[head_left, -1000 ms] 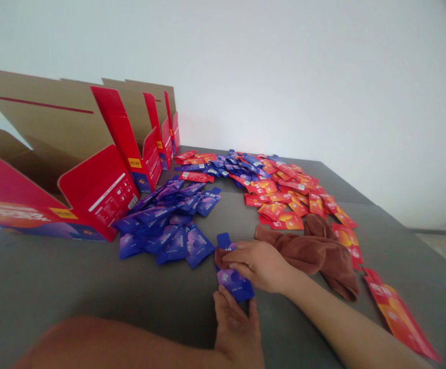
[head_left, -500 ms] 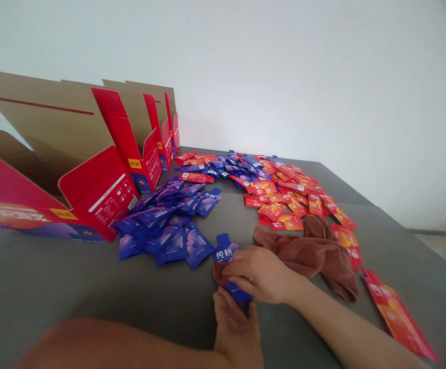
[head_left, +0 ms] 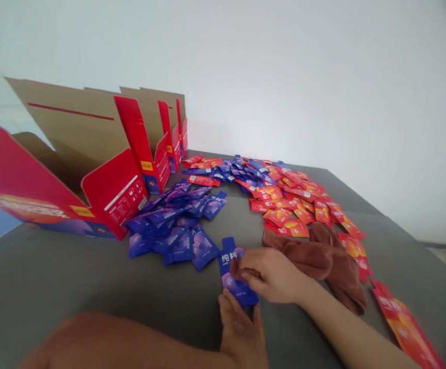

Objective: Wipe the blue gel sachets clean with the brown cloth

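Observation:
A blue sachet with white lettering (head_left: 232, 274) lies on the grey table (head_left: 92, 292) in front of me. My left hand (head_left: 242, 333) pinches its near end with thumb and fingers. My right hand (head_left: 271, 274) is closed on a bunched end of a brown cloth (head_left: 323, 259) and presses it onto the sachet's middle. The rest of the cloth trails off to the right across the table.
A heap of blue sachets (head_left: 173, 220) lies left of the hands. Red and orange sachets (head_left: 288, 197) spread behind and to the right, some mixed with blue ones. Open red cardboard boxes (head_left: 103, 169) stand in a row at the left. More red sachets (head_left: 407, 323) lie at the right edge.
My right hand rubbed the cloth along the blue sachet, first toward me, then back over its middle. The left hand kept hold of the near end. The view shifted slightly.

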The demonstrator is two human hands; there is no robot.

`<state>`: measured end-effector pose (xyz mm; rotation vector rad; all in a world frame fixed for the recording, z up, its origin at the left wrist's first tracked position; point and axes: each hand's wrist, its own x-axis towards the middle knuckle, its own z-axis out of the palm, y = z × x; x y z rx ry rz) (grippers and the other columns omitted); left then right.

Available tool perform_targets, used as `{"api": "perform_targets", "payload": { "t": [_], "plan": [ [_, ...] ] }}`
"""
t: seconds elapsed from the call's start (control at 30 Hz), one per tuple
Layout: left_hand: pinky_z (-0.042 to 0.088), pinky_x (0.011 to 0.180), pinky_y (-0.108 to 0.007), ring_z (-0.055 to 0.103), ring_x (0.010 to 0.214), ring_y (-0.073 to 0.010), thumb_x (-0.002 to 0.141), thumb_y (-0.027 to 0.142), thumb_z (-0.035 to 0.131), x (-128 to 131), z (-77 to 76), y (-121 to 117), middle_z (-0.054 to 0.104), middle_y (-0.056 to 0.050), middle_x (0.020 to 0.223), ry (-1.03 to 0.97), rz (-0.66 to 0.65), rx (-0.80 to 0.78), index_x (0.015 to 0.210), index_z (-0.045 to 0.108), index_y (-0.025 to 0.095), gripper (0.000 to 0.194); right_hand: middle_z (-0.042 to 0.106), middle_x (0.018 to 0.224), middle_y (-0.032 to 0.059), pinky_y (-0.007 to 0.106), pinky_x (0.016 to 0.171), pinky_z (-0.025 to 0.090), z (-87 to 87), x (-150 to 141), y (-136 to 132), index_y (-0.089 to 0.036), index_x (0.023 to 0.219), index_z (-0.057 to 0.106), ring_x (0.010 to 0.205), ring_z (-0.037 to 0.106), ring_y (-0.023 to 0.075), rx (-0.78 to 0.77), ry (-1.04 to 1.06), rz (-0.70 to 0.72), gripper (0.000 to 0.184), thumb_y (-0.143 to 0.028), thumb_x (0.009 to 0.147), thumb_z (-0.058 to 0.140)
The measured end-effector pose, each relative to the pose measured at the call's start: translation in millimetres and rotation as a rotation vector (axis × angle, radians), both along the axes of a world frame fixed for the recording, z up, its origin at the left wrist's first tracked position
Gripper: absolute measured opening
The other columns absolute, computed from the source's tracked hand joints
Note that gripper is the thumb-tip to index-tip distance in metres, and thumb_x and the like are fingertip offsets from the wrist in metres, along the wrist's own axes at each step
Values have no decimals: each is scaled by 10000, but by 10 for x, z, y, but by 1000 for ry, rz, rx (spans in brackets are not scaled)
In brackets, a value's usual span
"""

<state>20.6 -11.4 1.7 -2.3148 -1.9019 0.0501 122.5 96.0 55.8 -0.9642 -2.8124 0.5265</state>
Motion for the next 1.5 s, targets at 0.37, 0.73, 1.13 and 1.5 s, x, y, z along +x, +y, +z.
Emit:
{"api": "perform_targets", "payload": {
  "t": [0.37,0.73,1.13,1.5],
  "plan": [
    [347,947,-559,502,1122,-327,748,246,554,176,-156,10,622,-147,1133,4,90,-81,973,630,325,250,557,799,24,252,650,298,-70,-149,104,-225,903,610,753,512,139,50,-83,-240,216,-252,890,397],
    [281,1003,-582,485,1135,-337,680,160,617,312,-296,64,593,-157,1163,-58,207,-179,1007,613,296,354,585,852,5,265,690,308,-13,-123,-111,-228,909,587,799,499,145,35,-21,62,152,-237,869,441],
    [244,1025,-553,409,1204,-320,717,187,576,308,-243,55,533,-130,1234,16,207,-199,1002,588,344,326,568,787,24,246,670,321,-38,2,87,-185,846,591,737,511,134,14,-41,-185,194,-217,880,403],
    [259,1022,-533,427,1188,-332,710,197,582,277,-208,35,532,-141,1240,29,178,-201,1013,596,327,330,582,835,37,261,682,314,-63,-182,56,-220,947,598,789,515,150,52,-79,-110,230,-278,904,379]
  ]
}}
